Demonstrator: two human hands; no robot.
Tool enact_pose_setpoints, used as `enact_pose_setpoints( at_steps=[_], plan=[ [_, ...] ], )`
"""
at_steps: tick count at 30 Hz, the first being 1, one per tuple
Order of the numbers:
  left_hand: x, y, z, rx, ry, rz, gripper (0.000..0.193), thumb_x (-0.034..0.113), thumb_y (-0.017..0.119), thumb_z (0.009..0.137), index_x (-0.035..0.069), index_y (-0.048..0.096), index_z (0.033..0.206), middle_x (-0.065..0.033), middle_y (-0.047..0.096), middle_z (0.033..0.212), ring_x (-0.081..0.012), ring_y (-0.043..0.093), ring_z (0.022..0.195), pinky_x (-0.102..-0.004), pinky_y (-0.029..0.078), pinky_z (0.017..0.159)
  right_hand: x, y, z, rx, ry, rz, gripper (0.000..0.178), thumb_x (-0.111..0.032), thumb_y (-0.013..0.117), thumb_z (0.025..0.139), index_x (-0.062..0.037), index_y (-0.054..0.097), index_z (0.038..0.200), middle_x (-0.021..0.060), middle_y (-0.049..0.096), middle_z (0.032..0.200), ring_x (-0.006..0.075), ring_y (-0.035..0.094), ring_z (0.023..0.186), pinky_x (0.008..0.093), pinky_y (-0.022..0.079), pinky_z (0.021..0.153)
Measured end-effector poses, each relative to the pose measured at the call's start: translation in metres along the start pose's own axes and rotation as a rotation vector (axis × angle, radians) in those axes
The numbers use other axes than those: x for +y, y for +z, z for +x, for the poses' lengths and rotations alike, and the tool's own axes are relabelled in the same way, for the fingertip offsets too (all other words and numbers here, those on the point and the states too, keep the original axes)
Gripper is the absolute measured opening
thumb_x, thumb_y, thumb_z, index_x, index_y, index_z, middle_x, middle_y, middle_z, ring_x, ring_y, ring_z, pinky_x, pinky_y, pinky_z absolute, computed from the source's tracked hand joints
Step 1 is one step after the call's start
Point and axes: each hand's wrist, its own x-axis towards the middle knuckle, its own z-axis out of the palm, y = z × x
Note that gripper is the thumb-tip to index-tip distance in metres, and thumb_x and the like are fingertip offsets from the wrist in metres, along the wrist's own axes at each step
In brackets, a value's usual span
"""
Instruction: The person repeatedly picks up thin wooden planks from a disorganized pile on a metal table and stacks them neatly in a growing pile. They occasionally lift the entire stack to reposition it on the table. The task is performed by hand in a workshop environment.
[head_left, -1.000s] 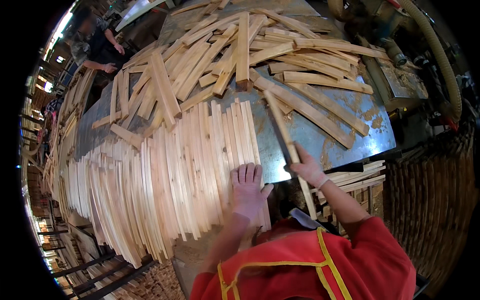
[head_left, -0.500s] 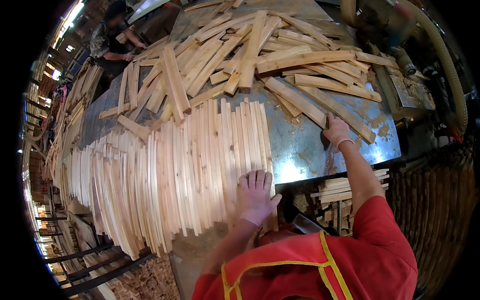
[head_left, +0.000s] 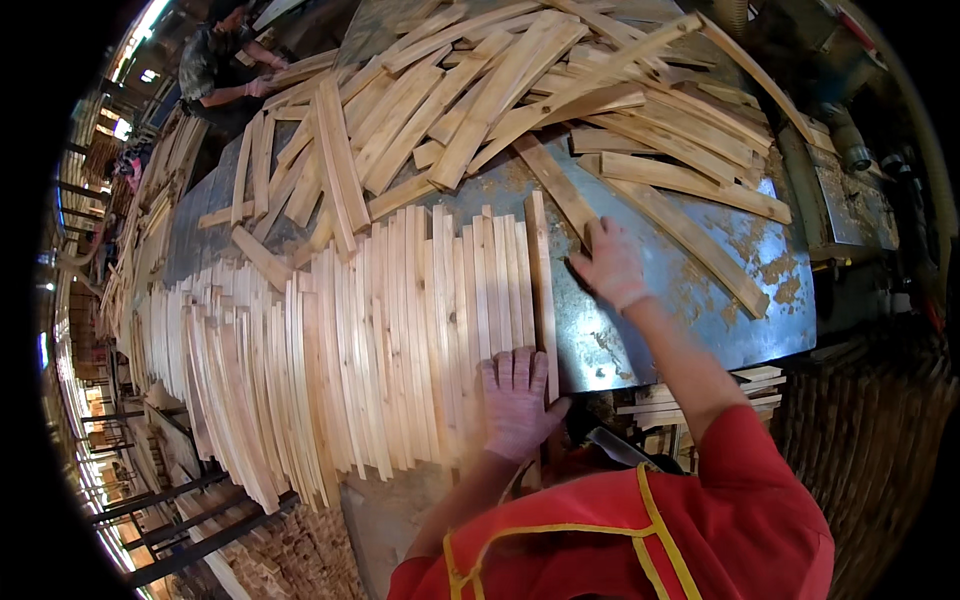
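Observation:
My left hand [head_left: 520, 402] lies flat with fingers spread on the near right part of a row of pale wooden strips [head_left: 400, 330]. Its thumb points right, past the last strip. That end strip [head_left: 540, 270] is darker and stands at the right side of the row. My right hand [head_left: 614, 268] is at the near end of a loose wooden strip [head_left: 556, 185] lying slantwise on the metal table [head_left: 640, 340]. Thumb and fingers are apart around that end; no firm hold shows. Both hands wear thin pale gloves.
A heap of loose wooden strips [head_left: 500, 90] covers the far part of the table. Another strip [head_left: 690, 240] lies slanting right of my right hand, near sawdust patches. Another person [head_left: 225, 70] works at the far left. Stacked wood [head_left: 860, 440] stands at the right.
The strip that my right hand held now stands at the row's right end. My right hand has moved left to another strip. Several strips in the heap have shifted; my left hand stays on the row.

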Motion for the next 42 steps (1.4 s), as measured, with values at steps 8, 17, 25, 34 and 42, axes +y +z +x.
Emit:
enact_pose_setpoints(
  at_steps=[8, 17, 25, 34, 42],
  plan=[
    [-0.006, 0.009, 0.0, 0.071, 0.032, 0.002, 0.075, 0.026, 0.078, 0.068, 0.004, 0.057, 0.137, -0.017, 0.053, 0.137, -0.0402, 0.049, 0.127, -0.0608, 0.035, 0.115, 0.025, -0.051, 0.078, -0.087, 0.06, 0.103, 0.057, -0.02, 0.08, 0.08, 0.0003, 0.063, 0.131, 0.0281, 0.07, 0.124, 0.0421, 0.069, 0.113, 0.047, 0.056, 0.1],
    [-0.017, 0.003, -0.004, 0.014, 0.118, 0.053, 0.078, 0.042, 0.082, 0.075, 0.007, 0.056, 0.14, -0.0127, 0.051, 0.141, -0.0354, 0.046, 0.133, -0.0558, 0.027, 0.122, 0.073, -0.111, -0.224, -0.552, 0.679, 1.259, 0.084, -0.011, 0.072, 0.076, 0.0074, 0.048, 0.154, 0.0139, 0.07, 0.105, 0.0228, 0.072, 0.09, 0.0334, 0.062, 0.085],
    [-0.008, 0.004, 0.008, 0.032, 0.103, 0.008, 0.079, 0.05, 0.083, 0.076, 0.008, 0.057, 0.138, -0.0112, 0.051, 0.137, -0.0329, 0.045, 0.133, -0.0541, 0.03, 0.12, -0.052, -0.047, -0.27, -0.893, 0.59, 1.008, 0.096, -0.022, 0.072, 0.086, -0.0031, 0.028, 0.169, 0.0232, 0.068, 0.134, 0.0309, 0.066, 0.122, 0.0386, 0.05, 0.112],
    [-0.004, 0.024, 0.011, 0.056, 0.156, 0.052, 0.079, 0.044, 0.081, 0.079, 0.005, 0.057, 0.143, -0.0151, 0.05, 0.144, -0.0372, 0.043, 0.139, -0.06, 0.026, 0.123, 0.136, -0.063, -0.045, -0.01, 0.239, -0.087, 0.042, -0.032, 0.076, 0.083, -0.0038, 0.069, 0.114, 0.0238, 0.074, 0.111, 0.0433, 0.071, 0.108, 0.0498, 0.058, 0.097],
    [-0.002, 0.022, 0.016, 0.037, 0.108, 0.026, 0.081, 0.037, 0.083, 0.07, 0.003, 0.058, 0.139, -0.018, 0.051, 0.141, -0.0405, 0.045, 0.137, -0.0627, 0.027, 0.123, 0.081, -0.072, -0.043, -0.479, 0.4, -0.013, 0.047, -0.036, 0.077, 0.086, -0.012, 0.07, 0.126, 0.0184, 0.072, 0.123, 0.0398, 0.067, 0.122, 0.0504, 0.056, 0.102]
  ],
)
